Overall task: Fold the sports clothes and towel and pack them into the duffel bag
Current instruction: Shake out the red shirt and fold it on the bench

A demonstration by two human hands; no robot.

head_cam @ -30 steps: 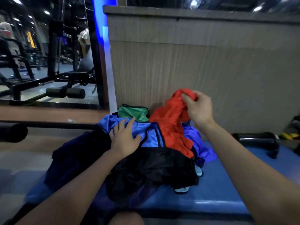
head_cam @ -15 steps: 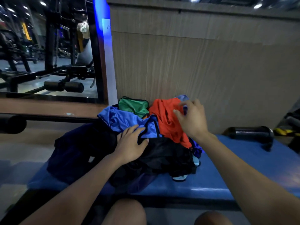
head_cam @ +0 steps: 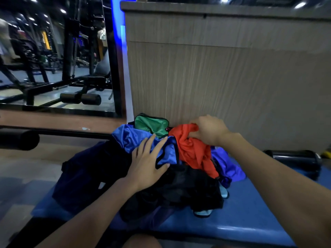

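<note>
A heap of sports clothes lies on the blue bench. My right hand grips the top of a crumpled red-orange garment at the back of the heap. With fingers spread, my left hand presses flat on a shiny blue black-trimmed top. A black garment lies at the front, a purple-blue one to the right, a green piece behind. The dark navy duffel bag sits at the left end of the bench.
A wood-grain panel wall rises right behind the heap. A black padded roller sits at the bench's right, another at the left. A mirror at the left shows gym machines. My knee is at the bottom edge.
My right hand held the red garment raised a second ago, dropped it onto the heap, and now grips it low at the back. My left hand stayed pressed on the blue top.
</note>
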